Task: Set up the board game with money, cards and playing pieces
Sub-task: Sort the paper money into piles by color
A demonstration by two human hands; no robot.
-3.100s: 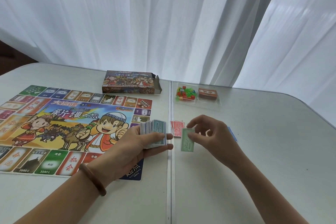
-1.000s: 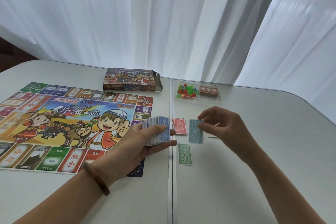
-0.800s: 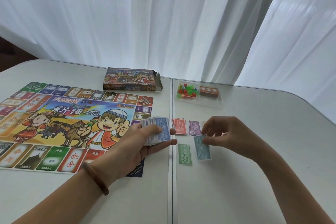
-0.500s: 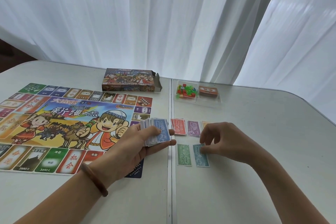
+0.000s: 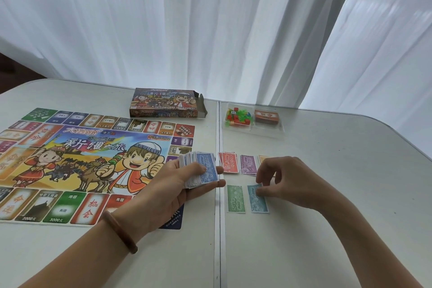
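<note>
The left hand grips the stack; the right hand seems to pinch the blue note lying on the counter just right of the green note. Square it parallel to green, then let go before drawing 1 more.

Open table lies right of the tray; notes crowd the middle.

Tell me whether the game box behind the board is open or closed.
Open. The game box lies flat with its right end flaps sticking out; its inside cannot be seen.
</note>
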